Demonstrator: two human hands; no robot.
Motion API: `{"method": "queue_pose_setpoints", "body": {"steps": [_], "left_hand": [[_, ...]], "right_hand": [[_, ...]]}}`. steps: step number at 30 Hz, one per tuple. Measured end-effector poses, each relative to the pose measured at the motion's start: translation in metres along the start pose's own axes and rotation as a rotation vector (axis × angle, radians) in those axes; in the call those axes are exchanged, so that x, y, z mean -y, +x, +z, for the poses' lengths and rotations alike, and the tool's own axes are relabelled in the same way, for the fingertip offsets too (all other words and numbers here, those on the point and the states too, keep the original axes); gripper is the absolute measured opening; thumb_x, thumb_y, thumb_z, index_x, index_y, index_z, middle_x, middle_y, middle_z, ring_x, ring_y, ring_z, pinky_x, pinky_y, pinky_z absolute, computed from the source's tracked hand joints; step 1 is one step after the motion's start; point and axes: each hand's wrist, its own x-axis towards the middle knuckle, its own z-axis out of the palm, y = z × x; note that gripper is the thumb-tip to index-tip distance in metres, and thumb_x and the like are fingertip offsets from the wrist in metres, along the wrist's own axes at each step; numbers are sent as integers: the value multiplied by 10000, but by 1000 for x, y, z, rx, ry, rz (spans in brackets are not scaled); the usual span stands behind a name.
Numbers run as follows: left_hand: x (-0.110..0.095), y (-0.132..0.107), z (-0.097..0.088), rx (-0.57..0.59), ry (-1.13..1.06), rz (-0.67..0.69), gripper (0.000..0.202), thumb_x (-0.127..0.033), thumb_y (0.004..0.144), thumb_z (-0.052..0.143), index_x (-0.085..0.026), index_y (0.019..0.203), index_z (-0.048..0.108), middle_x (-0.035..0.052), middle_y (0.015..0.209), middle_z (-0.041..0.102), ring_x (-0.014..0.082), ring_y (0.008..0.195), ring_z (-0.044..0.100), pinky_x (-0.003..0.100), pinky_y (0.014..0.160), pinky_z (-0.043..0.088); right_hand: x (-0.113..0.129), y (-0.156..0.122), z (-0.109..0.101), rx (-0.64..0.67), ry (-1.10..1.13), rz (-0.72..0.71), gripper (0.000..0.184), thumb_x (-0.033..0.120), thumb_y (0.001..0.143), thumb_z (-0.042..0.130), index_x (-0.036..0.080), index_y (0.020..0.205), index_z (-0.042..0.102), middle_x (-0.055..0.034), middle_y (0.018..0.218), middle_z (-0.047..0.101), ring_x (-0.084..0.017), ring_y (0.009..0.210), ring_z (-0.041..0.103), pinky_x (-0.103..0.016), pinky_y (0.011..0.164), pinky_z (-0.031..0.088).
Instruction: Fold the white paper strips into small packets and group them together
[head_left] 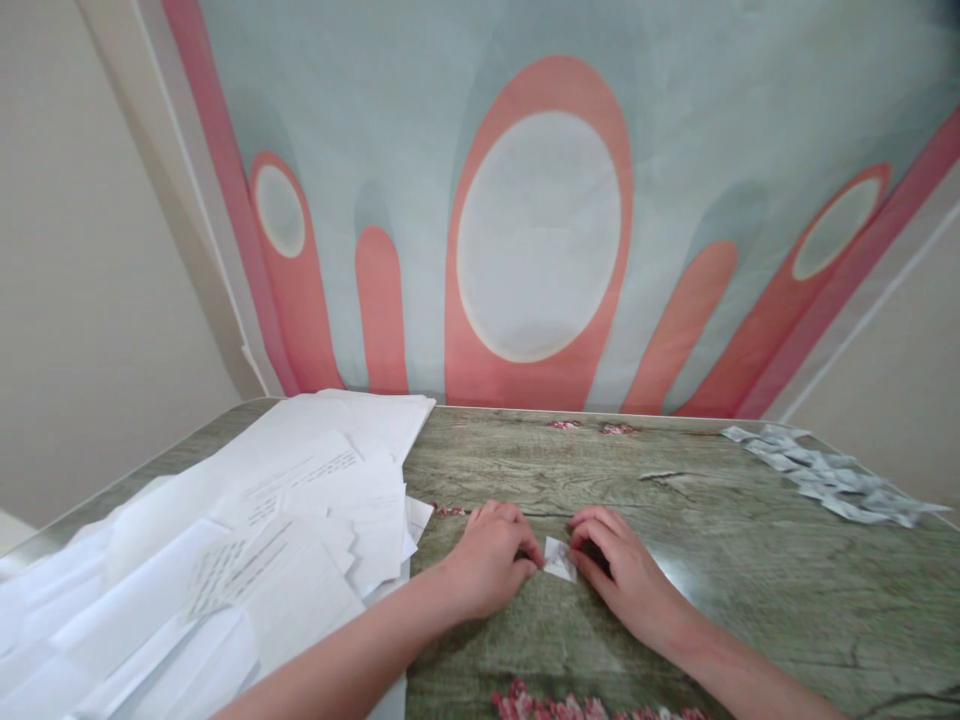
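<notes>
A small folded piece of white paper (559, 560) lies on the wood-patterned table (750, 560) between my two hands. My left hand (491, 565) rests on the table with its fingers curled, and its fingertips pinch the paper's left edge. My right hand (619, 570) mirrors it, fingers bent, pressing the paper's right edge. Both hands sit near the middle of the table, close to its front.
A spread of white sheets (247, 540), some with printed text, covers the table's left side. A row of small folded paper pieces (825, 470) lies at the far right. A cloth with red and pale shapes (536, 230) hangs behind the table.
</notes>
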Motion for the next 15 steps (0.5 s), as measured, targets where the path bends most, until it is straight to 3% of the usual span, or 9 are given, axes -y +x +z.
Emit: {"method": "queue_pose_setpoints", "body": {"steps": [5, 12, 15], "left_hand": [[5, 0, 1, 6, -50, 5, 97, -225, 718, 647, -247, 804, 687, 5, 891, 596, 204, 958, 488, 322, 877, 358], [2, 1, 13, -122, -25, -45, 68, -281, 713, 669, -229, 758, 668, 7, 890, 583, 208, 944, 485, 334, 853, 347], [1, 1, 13, -124, -27, -65, 44, -269, 719, 663, -226, 726, 665, 5, 888, 580, 202, 935, 485, 339, 849, 339]], "right_hand": [[1, 0, 0, -3, -7, -17, 73, 160, 844, 495, 218, 800, 499, -52, 963, 521, -207, 931, 497, -362, 820, 414], [5, -5, 1, -18, -43, -28, 86, 134, 824, 497, 212, 790, 491, -55, 956, 522, -209, 910, 502, -366, 799, 417], [7, -6, 1, -15, -33, -12, 86, 129, 819, 494, 209, 787, 496, -54, 961, 522, -205, 911, 503, -361, 802, 415]]}}
